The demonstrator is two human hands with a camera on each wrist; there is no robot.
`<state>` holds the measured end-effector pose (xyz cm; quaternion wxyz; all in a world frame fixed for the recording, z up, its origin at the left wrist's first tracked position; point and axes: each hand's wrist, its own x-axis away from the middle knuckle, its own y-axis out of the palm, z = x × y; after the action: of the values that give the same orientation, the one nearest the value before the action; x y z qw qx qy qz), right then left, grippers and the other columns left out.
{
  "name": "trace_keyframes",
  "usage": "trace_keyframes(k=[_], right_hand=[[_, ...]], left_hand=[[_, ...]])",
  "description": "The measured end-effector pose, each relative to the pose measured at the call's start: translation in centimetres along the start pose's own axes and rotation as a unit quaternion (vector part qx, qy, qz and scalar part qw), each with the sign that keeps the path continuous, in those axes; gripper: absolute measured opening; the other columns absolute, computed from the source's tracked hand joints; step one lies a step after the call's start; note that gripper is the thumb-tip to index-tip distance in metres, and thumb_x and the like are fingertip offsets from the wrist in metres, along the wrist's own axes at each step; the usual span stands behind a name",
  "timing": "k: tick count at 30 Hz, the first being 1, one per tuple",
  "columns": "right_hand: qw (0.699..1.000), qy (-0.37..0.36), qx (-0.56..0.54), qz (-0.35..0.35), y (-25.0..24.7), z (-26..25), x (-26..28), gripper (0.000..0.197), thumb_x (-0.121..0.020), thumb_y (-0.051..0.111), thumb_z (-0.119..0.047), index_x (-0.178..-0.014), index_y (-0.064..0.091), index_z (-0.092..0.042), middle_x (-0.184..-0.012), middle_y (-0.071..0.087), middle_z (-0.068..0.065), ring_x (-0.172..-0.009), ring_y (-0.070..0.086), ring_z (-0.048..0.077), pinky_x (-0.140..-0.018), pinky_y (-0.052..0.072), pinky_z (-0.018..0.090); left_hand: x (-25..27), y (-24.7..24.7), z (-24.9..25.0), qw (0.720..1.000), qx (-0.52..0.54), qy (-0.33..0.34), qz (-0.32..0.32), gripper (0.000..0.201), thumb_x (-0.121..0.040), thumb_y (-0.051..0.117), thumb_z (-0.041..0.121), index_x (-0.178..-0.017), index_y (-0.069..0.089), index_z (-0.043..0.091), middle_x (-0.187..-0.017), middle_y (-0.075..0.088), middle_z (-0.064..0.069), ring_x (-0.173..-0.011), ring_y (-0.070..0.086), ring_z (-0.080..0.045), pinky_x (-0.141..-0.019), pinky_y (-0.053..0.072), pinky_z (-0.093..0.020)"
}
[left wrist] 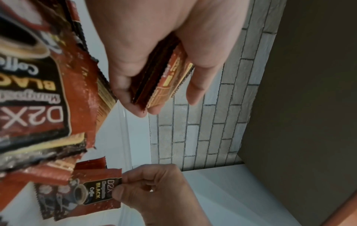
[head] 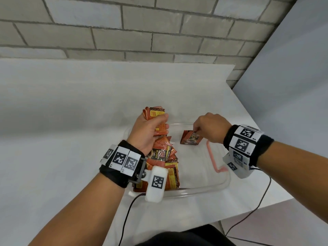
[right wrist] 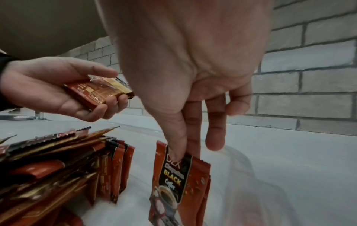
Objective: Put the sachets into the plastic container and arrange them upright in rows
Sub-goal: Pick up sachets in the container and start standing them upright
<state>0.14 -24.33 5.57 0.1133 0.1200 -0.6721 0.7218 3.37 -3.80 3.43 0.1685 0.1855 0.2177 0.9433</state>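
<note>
The small, flat, red-brown foil coffee sachets (head: pixel 190 138) look light and thin, with a pliable body and crimped, saw-toothed end seals; I judge them limp enough to flop over unless leaned on a neighbour or a wall. The glossy film is probably slippery, so the stiff top seal is the best place to pinch, leaving the lower edge free to settle on the floor of the clear plastic container (head: pixel 204 189).

The right hand (head: pixel 211 128) does just that: its grip is clamped, thumb and forefinger, on the top edge of what seem to be two or three sachets hanging upright, low inside the container's far right part, well apart from the others. The left hand (head: pixel 147 132) has its grip wrapped round a thick wad of stacked sachets (head: pixel 156 113), held above the container's far left rim.

Each packet shows a black label with a coffee cup and gold "BLACK Coffee" lettering in front, and a yellow panel behind. A leaning, untidy row of sachets (head: pixel 166 162) fills the container's left side. The container sits on the white bench (head: pixel 62 121).
</note>
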Motion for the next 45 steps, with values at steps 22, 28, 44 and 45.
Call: trace_keyframes(k=[22, 28, 44, 45], right_hand=[[0.984, -0.050, 0.168, -0.033, 0.7, -1.7, -1.5, 0.024, -0.092, 0.047, -0.006, -0.107, 0.064, -0.015, -0.101, 0.064, 0.004, -0.071, 0.045, 0.021, -0.069, 0.030, 0.028], [0.981, -0.052, 0.182, -0.033, 0.4, -2.0, -1.3, 0.023, -0.091, 0.047, -0.005, -0.102, 0.065, -0.015, -0.084, 0.060, 0.002, -0.067, 0.044, 0.022, -0.069, 0.028, 0.029], [0.996, -0.045, 0.049, -0.052, 0.7, -2.9, 0.4, 0.013, -0.093, 0.045, -0.014, -0.089, 0.057, -0.012, -0.082, 0.056, 0.006, -0.068, 0.051, 0.024, -0.052, 0.032, 0.025], [0.995, -0.053, 0.032, -0.084, 1.0, -3.2, 0.7, 0.014, -0.093, 0.046, -0.016, -0.087, 0.058, -0.011, -0.080, 0.055, 0.006, -0.069, 0.051, 0.024, -0.052, 0.033, 0.025]], left_hand=[[-0.2, 0.1, 0.1, 1.000, -0.011, -0.027, -0.005, 0.016, -0.089, 0.063, 0.013, -0.104, 0.061, 0.010, -0.088, 0.064, -0.010, -0.070, 0.063, -0.019, -0.061, 0.056, -0.029], [-0.2, 0.2, -0.1, 0.999, -0.011, -0.031, -0.003, 0.017, -0.089, 0.063, 0.013, -0.105, 0.061, 0.010, -0.088, 0.064, -0.010, -0.069, 0.064, -0.018, -0.062, 0.055, -0.030], [-0.2, 0.0, -0.1, 0.999, -0.015, -0.039, 0.000, 0.015, -0.089, 0.063, 0.015, -0.103, 0.062, 0.011, -0.088, 0.065, -0.009, -0.071, 0.064, -0.018, -0.061, 0.056, -0.028], [-0.2, 0.0, -0.1, 0.999, -0.014, -0.039, 0.000, 0.014, -0.089, 0.063, 0.015, -0.102, 0.062, 0.011, -0.088, 0.065, -0.009, -0.071, 0.064, -0.018, -0.060, 0.055, -0.028]])
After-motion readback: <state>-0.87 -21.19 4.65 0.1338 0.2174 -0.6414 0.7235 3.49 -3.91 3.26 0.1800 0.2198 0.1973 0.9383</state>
